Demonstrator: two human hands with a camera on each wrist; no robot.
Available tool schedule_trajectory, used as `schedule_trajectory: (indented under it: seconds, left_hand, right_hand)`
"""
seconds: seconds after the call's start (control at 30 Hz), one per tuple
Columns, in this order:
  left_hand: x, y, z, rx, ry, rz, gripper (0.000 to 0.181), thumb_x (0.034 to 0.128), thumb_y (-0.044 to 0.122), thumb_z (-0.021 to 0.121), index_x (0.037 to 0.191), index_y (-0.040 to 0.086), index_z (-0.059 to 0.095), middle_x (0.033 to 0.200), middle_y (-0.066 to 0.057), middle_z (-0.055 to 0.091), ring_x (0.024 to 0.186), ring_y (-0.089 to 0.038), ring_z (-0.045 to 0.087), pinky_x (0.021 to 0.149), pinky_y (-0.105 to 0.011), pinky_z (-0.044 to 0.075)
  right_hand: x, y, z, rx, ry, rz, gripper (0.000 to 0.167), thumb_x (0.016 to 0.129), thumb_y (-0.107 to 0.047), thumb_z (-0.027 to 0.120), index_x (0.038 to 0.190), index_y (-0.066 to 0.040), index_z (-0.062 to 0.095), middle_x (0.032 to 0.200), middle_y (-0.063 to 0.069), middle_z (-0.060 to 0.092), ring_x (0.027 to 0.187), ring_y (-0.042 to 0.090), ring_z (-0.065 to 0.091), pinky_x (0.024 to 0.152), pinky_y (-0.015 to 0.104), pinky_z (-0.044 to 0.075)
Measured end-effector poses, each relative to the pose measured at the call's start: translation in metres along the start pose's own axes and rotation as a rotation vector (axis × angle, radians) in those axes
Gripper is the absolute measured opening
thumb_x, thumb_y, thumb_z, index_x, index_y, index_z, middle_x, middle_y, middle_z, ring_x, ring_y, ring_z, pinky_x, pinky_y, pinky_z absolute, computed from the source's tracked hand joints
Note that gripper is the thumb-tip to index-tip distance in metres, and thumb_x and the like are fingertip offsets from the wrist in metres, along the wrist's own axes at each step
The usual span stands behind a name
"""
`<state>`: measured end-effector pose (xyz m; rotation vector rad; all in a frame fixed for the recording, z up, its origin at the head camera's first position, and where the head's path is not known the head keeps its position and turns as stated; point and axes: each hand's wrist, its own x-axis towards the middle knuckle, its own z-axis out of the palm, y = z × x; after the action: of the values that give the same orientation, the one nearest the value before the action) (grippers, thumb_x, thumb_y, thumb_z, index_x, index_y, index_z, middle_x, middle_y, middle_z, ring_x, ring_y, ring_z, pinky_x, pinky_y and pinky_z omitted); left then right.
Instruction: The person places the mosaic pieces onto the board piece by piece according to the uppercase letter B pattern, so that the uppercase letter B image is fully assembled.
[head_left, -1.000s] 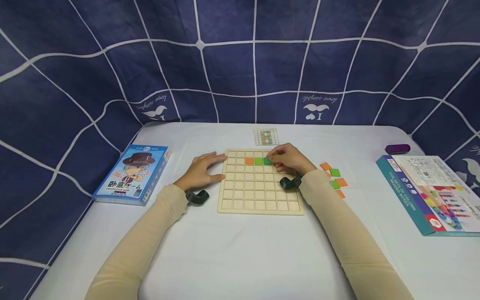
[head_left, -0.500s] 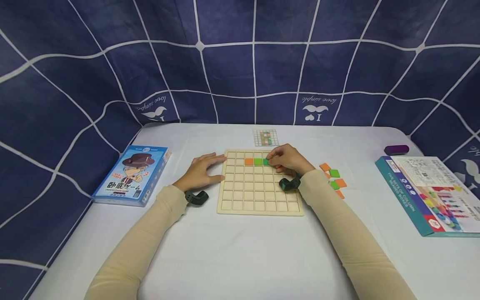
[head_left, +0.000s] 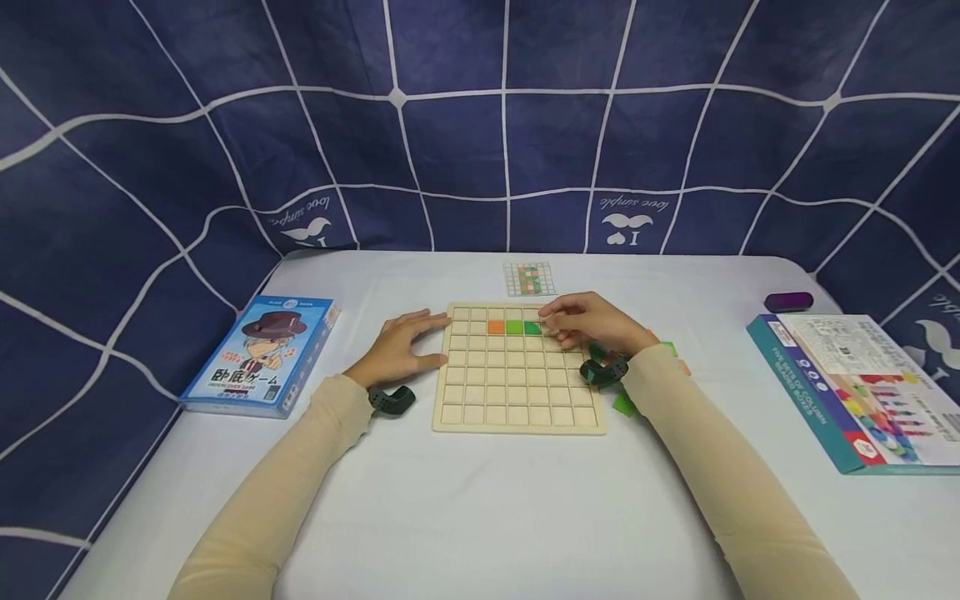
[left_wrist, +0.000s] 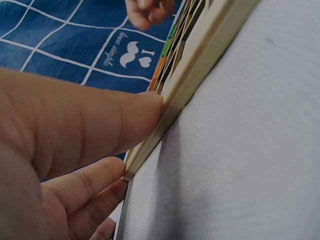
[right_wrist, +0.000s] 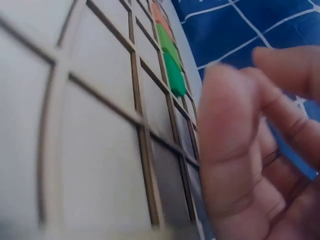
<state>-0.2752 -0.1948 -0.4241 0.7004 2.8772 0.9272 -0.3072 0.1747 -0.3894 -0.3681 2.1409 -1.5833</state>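
Note:
A wooden grid board [head_left: 517,396] lies flat in the middle of the white table. In its second row from the far side, an orange tile [head_left: 496,327], a light green tile [head_left: 513,327] and a darker green tile [head_left: 532,328] sit side by side. My left hand [head_left: 397,350] rests at the board's left edge, its thumb [left_wrist: 125,117] touching the rim and its fingers extended. Just right of the darker green tile, my right hand [head_left: 596,323] hovers over the board with loosely bent fingers. The right wrist view shows nothing between its thumb and fingertips.
Loose orange and green tiles [head_left: 624,405] lie right of the board, partly hidden by the right arm. A small patterned grid card [head_left: 529,279] lies beyond the board. A blue game box [head_left: 262,354] is left; a teal-edged box [head_left: 862,392] and purple object [head_left: 789,302] are right.
My right hand has let go of the darker green tile and drawn slightly right, uncovering it in its cell. My left hand has stayed at the board's edge.

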Motion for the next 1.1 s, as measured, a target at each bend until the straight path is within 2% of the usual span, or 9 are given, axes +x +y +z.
schedule_trajectory:
  seconds: [0.17, 0.4, 0.5, 0.63, 0.73, 0.9, 1.0, 1.1]
  left_hand:
    - [0.0, 0.001, 0.0, 0.0, -0.001, 0.001, 0.07, 0.0955, 0.029, 0.079, 0.158, 0.007, 0.056, 0.166, -0.015, 0.049, 0.16, -0.04, 0.032, 0.129, -0.061, 0.016]
    - [-0.002, 0.001, -0.001, 0.004, -0.007, -0.015, 0.07, 0.0954, 0.029, 0.078, 0.158, 0.007, 0.056, 0.166, -0.015, 0.049, 0.16, -0.04, 0.031, 0.129, -0.062, 0.016]
    - [-0.001, 0.0, -0.001, -0.001, -0.004, -0.013, 0.07, 0.0952, 0.028, 0.078, 0.158, 0.007, 0.056, 0.166, -0.015, 0.049, 0.16, -0.041, 0.031, 0.129, -0.062, 0.016]
    - [0.0, 0.0, 0.0, -0.005, -0.004, -0.006, 0.07, 0.0954, 0.028, 0.078, 0.158, 0.006, 0.056, 0.166, -0.015, 0.049, 0.16, -0.041, 0.031, 0.129, -0.061, 0.016]
    - [0.001, 0.0, 0.0, -0.006, -0.008, -0.004, 0.07, 0.0955, 0.028, 0.078, 0.158, 0.006, 0.055, 0.166, -0.015, 0.049, 0.16, -0.041, 0.031, 0.13, -0.061, 0.015]
    - [0.001, 0.0, -0.001, -0.011, -0.008, 0.001, 0.07, 0.0955, 0.028, 0.079, 0.158, 0.005, 0.055, 0.166, -0.016, 0.049, 0.16, -0.041, 0.031, 0.13, -0.061, 0.015]
    - [0.0, 0.0, -0.001, -0.01, -0.008, 0.004, 0.07, 0.0957, 0.028, 0.079, 0.157, 0.005, 0.055, 0.166, -0.017, 0.049, 0.16, -0.041, 0.031, 0.13, -0.061, 0.015]
    - [0.0, 0.0, -0.002, -0.012, -0.01, 0.007, 0.07, 0.0958, 0.027, 0.079, 0.157, 0.005, 0.055, 0.166, -0.017, 0.049, 0.16, -0.041, 0.031, 0.13, -0.061, 0.015]
  right_hand:
    - [-0.017, 0.001, -0.008, 0.042, 0.036, -0.024, 0.039, 0.11, -0.008, 0.061, 0.142, 0.013, 0.059, 0.101, 0.013, 0.064, 0.075, 0.013, 0.059, 0.069, 0.023, 0.058]
    - [-0.043, 0.006, -0.019, -0.027, 0.112, -0.076, 0.039, 0.109, -0.01, 0.062, 0.141, 0.013, 0.059, 0.092, 0.01, 0.064, 0.072, 0.013, 0.057, 0.065, 0.025, 0.053]
    - [-0.054, 0.008, -0.025, -0.066, 0.144, -0.058, 0.039, 0.108, -0.014, 0.063, 0.14, 0.009, 0.062, 0.087, 0.005, 0.063, 0.072, 0.012, 0.057, 0.058, 0.024, 0.046]
    - [-0.065, 0.013, -0.035, -0.082, 0.16, -0.033, 0.04, 0.108, -0.017, 0.065, 0.141, 0.006, 0.063, 0.082, 0.003, 0.061, 0.071, 0.013, 0.056, 0.056, 0.023, 0.045]
    - [-0.07, 0.018, -0.041, -0.063, 0.157, -0.025, 0.043, 0.109, -0.016, 0.066, 0.144, 0.008, 0.06, 0.084, 0.005, 0.061, 0.069, 0.013, 0.055, 0.059, 0.023, 0.051]
    - [-0.076, 0.025, -0.049, -0.058, 0.146, -0.002, 0.045, 0.109, -0.013, 0.065, 0.148, 0.008, 0.056, 0.092, 0.006, 0.063, 0.068, 0.013, 0.054, 0.059, 0.022, 0.052]
    - [-0.078, 0.028, -0.055, -0.098, 0.15, 0.012, 0.045, 0.109, -0.013, 0.066, 0.148, 0.006, 0.058, 0.094, 0.007, 0.064, 0.066, 0.015, 0.053, 0.059, 0.023, 0.05]
    - [-0.079, 0.031, -0.059, -0.175, 0.167, 0.031, 0.043, 0.109, -0.015, 0.065, 0.148, 0.002, 0.06, 0.087, 0.007, 0.059, 0.062, 0.016, 0.05, 0.057, 0.023, 0.045]
